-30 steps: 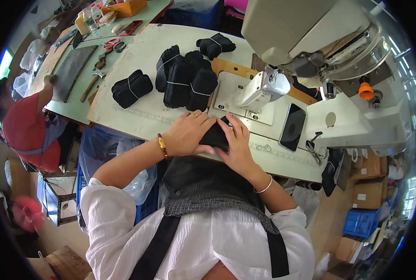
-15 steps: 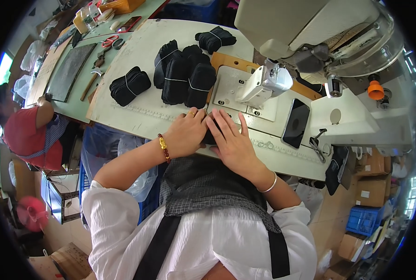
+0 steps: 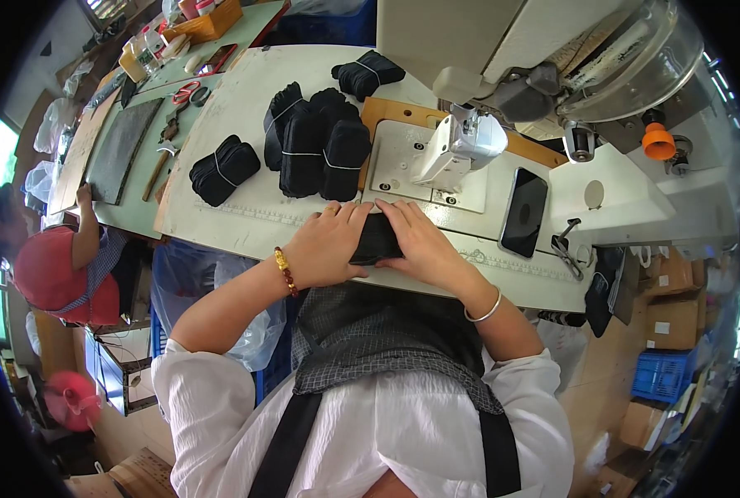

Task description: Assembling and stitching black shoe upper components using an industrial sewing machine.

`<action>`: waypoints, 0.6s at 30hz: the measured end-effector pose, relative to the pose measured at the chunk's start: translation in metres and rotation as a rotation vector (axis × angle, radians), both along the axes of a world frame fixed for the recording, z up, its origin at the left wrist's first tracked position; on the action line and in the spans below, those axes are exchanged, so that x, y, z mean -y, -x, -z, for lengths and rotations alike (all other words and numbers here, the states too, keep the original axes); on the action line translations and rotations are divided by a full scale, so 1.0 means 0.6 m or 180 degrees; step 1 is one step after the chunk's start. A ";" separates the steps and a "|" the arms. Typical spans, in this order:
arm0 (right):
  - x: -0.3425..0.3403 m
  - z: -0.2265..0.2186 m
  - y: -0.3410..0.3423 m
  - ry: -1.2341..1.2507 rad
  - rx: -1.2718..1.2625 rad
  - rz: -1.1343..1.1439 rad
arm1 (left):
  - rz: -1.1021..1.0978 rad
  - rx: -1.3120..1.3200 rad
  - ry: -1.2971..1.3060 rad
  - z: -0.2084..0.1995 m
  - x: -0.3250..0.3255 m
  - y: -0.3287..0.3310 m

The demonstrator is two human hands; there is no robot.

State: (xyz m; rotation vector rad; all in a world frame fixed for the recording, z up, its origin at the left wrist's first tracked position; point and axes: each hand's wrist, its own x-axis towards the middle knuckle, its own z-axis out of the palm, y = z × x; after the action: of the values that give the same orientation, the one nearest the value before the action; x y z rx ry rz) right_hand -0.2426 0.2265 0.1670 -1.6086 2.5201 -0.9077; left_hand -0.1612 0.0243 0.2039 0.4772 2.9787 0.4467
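At the table's near edge, a small stack of black fabric pieces (image 3: 377, 241) sits between my two hands. My left hand (image 3: 327, 247) is closed along its left side, thumb toward me. Around the right side curl the fingers of my right hand (image 3: 426, 249). Just beyond lie several tied black bundles: two side by side, one (image 3: 302, 153) and another (image 3: 345, 158), with a third bundle (image 3: 282, 116) leaning behind. A separate tied bundle (image 3: 225, 170) rests at the left, and one more (image 3: 368, 75) lies farther back.
A sewing machine (image 3: 461, 153) stands right of the bundles. Right of it lie a black phone (image 3: 525, 212) and thread snips (image 3: 566, 249). At the far left a person in red (image 3: 63, 266) works by a green table (image 3: 129, 212) holding red-handled scissors (image 3: 186, 91).
My right hand was laid flatter over the black stack, fingers spread; now both hands grip its sides and more of it shows. The view has shifted slightly.
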 end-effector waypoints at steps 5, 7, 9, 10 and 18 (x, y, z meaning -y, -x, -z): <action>0.003 -0.006 -0.013 0.0112 0.0076 0.0122 | -0.0346 -0.0251 0.0576 0.011 -0.026 -0.008; 0.002 -0.004 -0.013 0.0147 0.0140 0.0171 | -0.0120 -0.0707 0.0450 0.031 -0.013 -0.003; 0.000 0.005 -0.013 0.0298 0.0301 0.0269 | -0.0013 -0.0667 0.0166 0.039 0.007 0.003; 0.000 0.005 -0.014 0.0304 0.0302 0.0290 | 0.0093 -0.0617 -0.0114 0.039 0.014 0.006; -0.011 0.013 -0.033 -0.0046 0.0350 0.0488 | 0.0083 -0.0513 -0.0253 0.012 -0.001 -0.003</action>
State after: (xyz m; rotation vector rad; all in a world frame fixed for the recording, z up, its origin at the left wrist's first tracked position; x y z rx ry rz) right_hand -0.2227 0.2328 0.1594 -1.3369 2.5950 -0.9603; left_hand -0.1592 0.0250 0.1966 0.5858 3.1135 0.5513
